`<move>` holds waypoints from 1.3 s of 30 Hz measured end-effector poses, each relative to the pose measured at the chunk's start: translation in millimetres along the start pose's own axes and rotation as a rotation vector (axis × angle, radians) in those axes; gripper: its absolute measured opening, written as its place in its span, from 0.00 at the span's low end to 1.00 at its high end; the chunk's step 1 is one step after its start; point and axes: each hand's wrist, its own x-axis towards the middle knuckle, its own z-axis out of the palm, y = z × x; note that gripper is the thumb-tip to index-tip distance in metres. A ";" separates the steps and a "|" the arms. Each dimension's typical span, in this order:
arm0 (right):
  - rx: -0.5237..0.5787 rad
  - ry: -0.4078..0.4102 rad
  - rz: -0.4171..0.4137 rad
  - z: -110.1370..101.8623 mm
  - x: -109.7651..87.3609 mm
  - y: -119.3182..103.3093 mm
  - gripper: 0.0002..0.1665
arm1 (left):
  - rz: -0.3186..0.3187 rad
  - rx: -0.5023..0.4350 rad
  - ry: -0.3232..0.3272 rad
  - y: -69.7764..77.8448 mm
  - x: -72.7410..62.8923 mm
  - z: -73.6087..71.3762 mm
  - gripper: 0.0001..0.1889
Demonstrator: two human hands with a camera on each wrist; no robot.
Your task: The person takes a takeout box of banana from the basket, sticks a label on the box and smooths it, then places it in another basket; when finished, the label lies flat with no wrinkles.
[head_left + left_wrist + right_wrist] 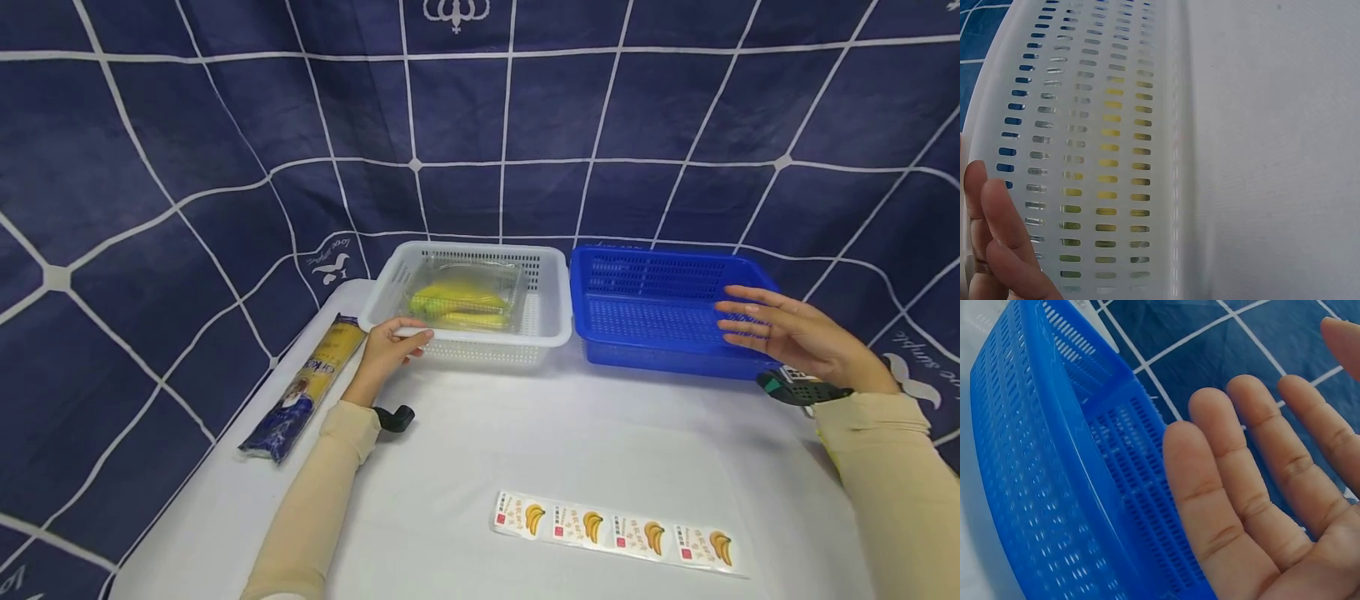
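Observation:
My left hand (390, 346) is at the front left corner of the white basket (555, 333), holding its rim. In the left wrist view its fingers (1007, 219) lie against the slotted wall. Inside that basket sits a clear plastic box (517, 287) with yellow-green bananas (465, 296) in it. Over the right end of the blue basket (637, 354) hovers my right hand (798, 329), fingers spread and nearly straight, palm bare. The right wrist view shows those fingers (1254, 456) overlapping the blue basket's slotted inside, with nothing held.
A yellow and blue pasta packet (307, 387) lies along the table's left edge. Near the front is a strip of banana stickers (618, 533) on the white table (450, 467). A checked blue cloth (562, 108) hangs behind the baskets. My right forearm partly hides something yellow (827, 450).

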 end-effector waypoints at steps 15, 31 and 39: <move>-0.103 0.096 0.010 22.1 56.8 8.4 0.26 | 0.010 -0.010 0.018 -4.0 -2.4 4.7 0.16; -0.240 0.207 0.087 50.2 108.9 21.1 0.19 | 0.003 -0.013 0.031 -2.0 0.0 2.4 0.14; -0.407 0.283 0.106 67.0 138.4 28.1 0.27 | 0.011 -0.015 0.027 -2.4 0.4 1.8 0.15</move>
